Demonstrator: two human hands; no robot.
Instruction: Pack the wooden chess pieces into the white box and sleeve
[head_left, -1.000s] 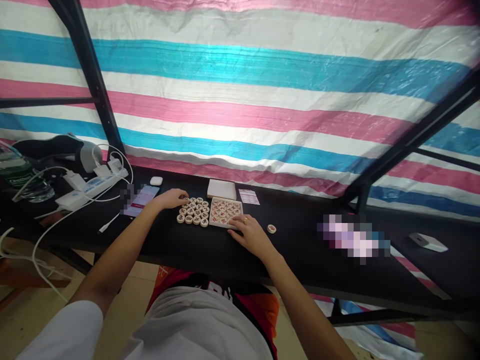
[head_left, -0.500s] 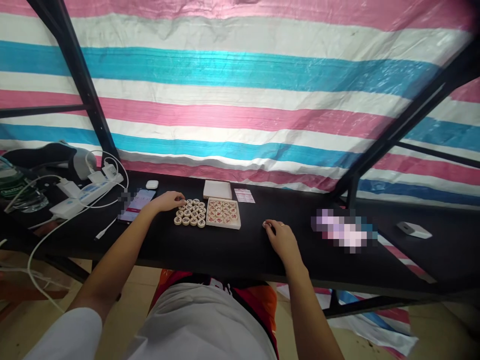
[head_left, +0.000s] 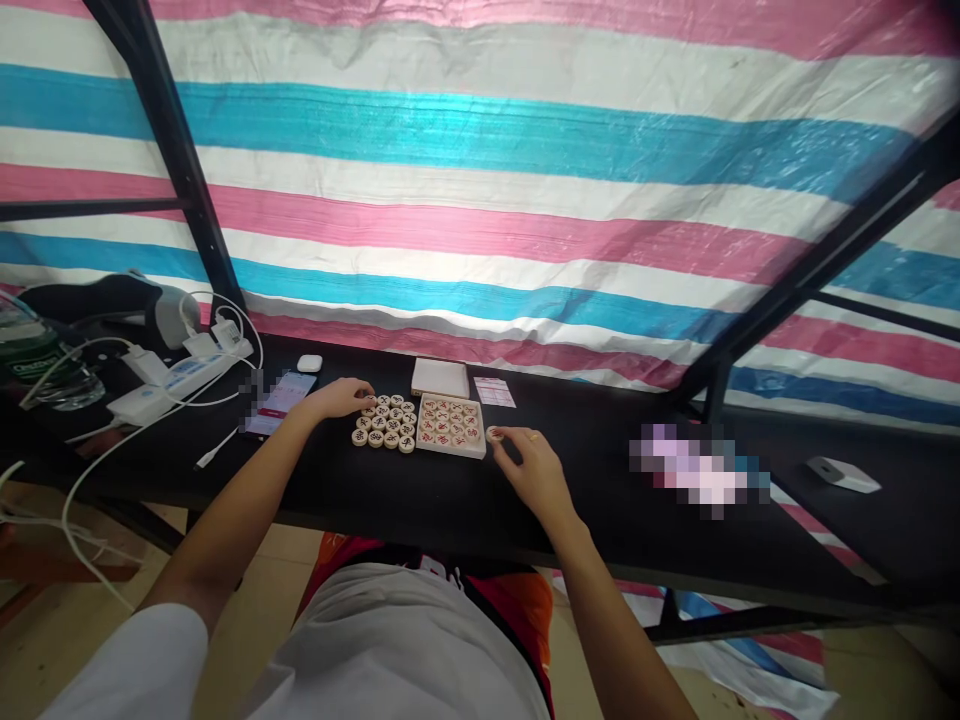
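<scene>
Round Chinese chess pieces (head_left: pixel 390 425) with black characters lie in close rows on the black table. Beside them on the right is a shallow white box (head_left: pixel 450 448) holding red-character pieces (head_left: pixel 448 424) in rows. My left hand (head_left: pixel 339 398) is at the far left corner of the black group, its curled fingertips closed on the corner piece (head_left: pixel 369 403). Just off the box's right wall, my right hand (head_left: pixel 534 466) pinches a single chess piece (head_left: pixel 494 434) between thumb and fingers; its character cannot be made out.
Behind the box lie a white lid (head_left: pixel 440 378) and a printed card (head_left: pixel 495 392). To the left are a phone (head_left: pixel 279 404), a white earbud case (head_left: pixel 310 363), a power strip (head_left: pixel 180 383) with cables and a bottle (head_left: pixel 49 365). A white device (head_left: pixel 841 474) sits far right.
My right hand has moved left with the chess piece, from the bare table to beside the box. My left hand stays at the same corner of the black pieces. The view has shifted slightly.
</scene>
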